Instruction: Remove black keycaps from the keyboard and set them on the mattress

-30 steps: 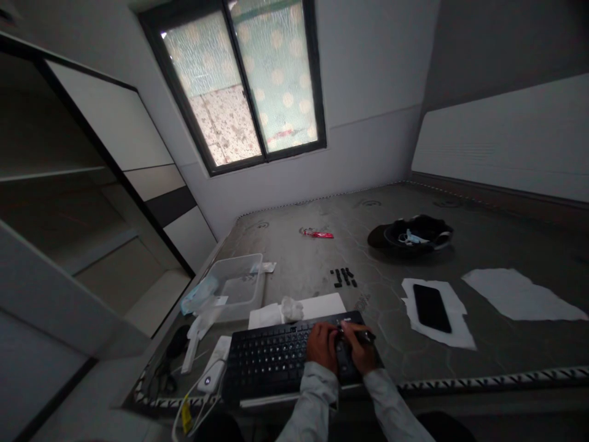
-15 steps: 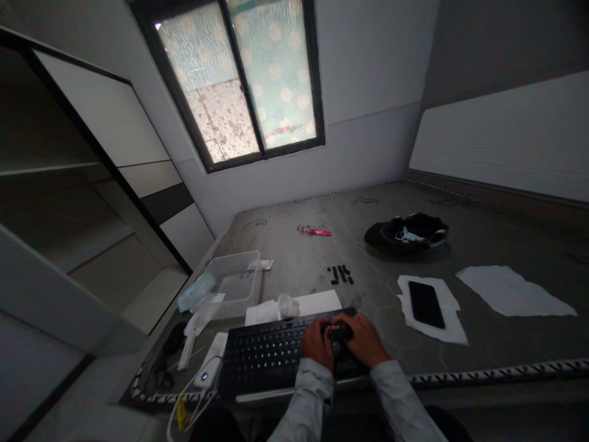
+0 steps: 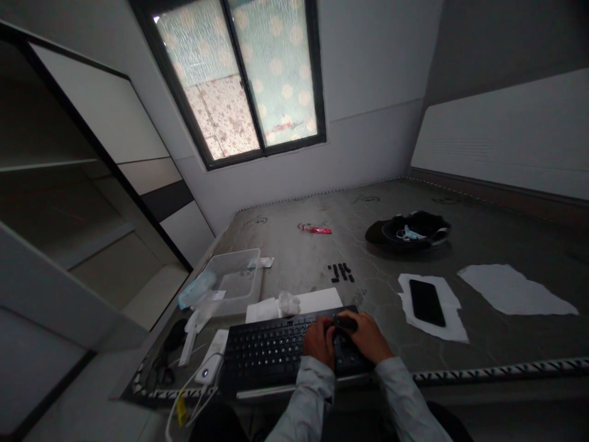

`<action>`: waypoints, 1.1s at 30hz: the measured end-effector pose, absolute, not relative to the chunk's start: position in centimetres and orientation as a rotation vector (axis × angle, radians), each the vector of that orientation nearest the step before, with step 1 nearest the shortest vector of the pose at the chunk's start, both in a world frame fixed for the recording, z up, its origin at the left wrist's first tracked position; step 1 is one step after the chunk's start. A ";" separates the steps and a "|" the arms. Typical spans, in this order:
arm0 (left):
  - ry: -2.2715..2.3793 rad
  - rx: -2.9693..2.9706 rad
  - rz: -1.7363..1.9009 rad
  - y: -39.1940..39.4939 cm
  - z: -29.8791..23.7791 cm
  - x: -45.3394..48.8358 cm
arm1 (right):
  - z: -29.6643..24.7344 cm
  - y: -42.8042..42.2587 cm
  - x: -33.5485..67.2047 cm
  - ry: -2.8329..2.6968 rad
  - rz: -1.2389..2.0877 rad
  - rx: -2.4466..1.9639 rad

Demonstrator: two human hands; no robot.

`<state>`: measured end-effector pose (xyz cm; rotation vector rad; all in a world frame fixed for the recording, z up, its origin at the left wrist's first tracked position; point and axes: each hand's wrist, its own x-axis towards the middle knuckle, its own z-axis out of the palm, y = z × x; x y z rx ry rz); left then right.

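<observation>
A black keyboard (image 3: 271, 353) lies at the near edge of a grey mattress-like surface (image 3: 497, 245). Both hands rest on its right end. My left hand (image 3: 318, 341) is curled, fingers pressed on the keys. My right hand (image 3: 365, 339) is closed round a small black object (image 3: 345, 321) held over the keyboard's top right corner; what it is I cannot make out. Light sleeves cover both forearms.
A clear plastic tray (image 3: 234, 282) and white tissues (image 3: 285, 305) lie behind the keyboard. Small black pieces (image 3: 341, 272) sit mid-surface. A black phone (image 3: 427, 302) lies on white paper at the right, a dark cap (image 3: 409, 230) farther back, a red wrapper (image 3: 316, 230) beyond.
My right hand pulled in from the keyboard's right edge towards the left hand, still closed on the small black object. The view shifted slightly.
</observation>
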<state>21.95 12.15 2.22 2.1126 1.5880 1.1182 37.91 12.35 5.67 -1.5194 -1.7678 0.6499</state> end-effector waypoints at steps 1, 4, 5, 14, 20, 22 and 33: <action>1.587 2.124 1.103 12.2 2.3 22.0 | 5.7 12.3 38.0 -1.757 0.669 -1.509; 1.589 2.167 1.045 12.1 2.6 22.0 | 5.9 12.3 38.1 -1.728 0.746 -1.440; 1.591 2.178 1.024 12.0 2.7 21.9 | 5.9 12.3 38.2 -1.731 0.768 -1.410; 1.600 2.214 0.938 11.9 3.1 21.8 | 4.5 12.8 38.2 -1.751 0.679 -1.443; 1.628 2.166 0.979 11.8 3.5 22.0 | 4.8 12.7 38.2 -1.782 0.731 -1.504; 1.609 2.201 0.972 11.7 3.6 22.0 | 4.8 12.7 38.2 -1.786 0.733 -1.504; 1.618 2.102 0.999 11.5 3.9 22.1 | 4.0 12.9 38.4 -1.803 0.689 -1.481</action>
